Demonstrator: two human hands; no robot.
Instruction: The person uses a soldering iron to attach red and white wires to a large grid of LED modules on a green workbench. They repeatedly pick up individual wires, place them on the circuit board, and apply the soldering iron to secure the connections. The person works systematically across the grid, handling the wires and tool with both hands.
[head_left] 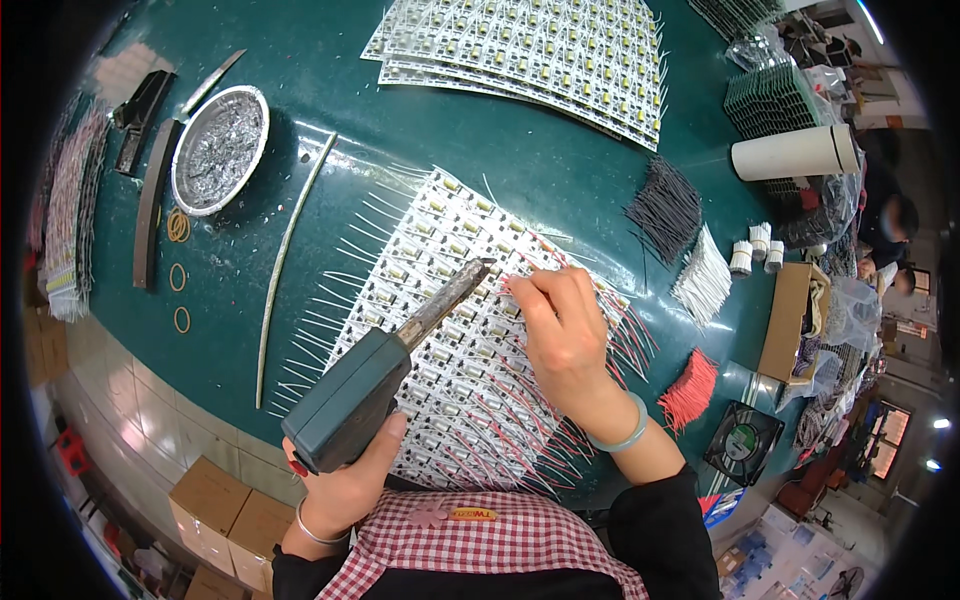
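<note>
My left hand point(350, 485) is wrapped round the grip of a dark green soldering gun point(350, 395). Its metal tip point(465, 285) reaches over a white panel of small circuit boards point(405, 290), close to my right fingertips. My right hand point(565, 330) is closed in a pinch on a red wire point(506, 285) at the panel's surface, though the fingers partly cover it. White wires stick out along the panel's left side. Red and black wires point(500, 430) stand along its lower right rows.
Stacked panels point(530, 60) lie at the far side. Bundles of black point(665, 208), white point(705, 278) and red wires point(688, 392) lie right. A metal bowl point(220, 150), rubber bands point(178, 226) and a long solder bar point(292, 270) are left. A white tumbler point(790, 153) lies far right.
</note>
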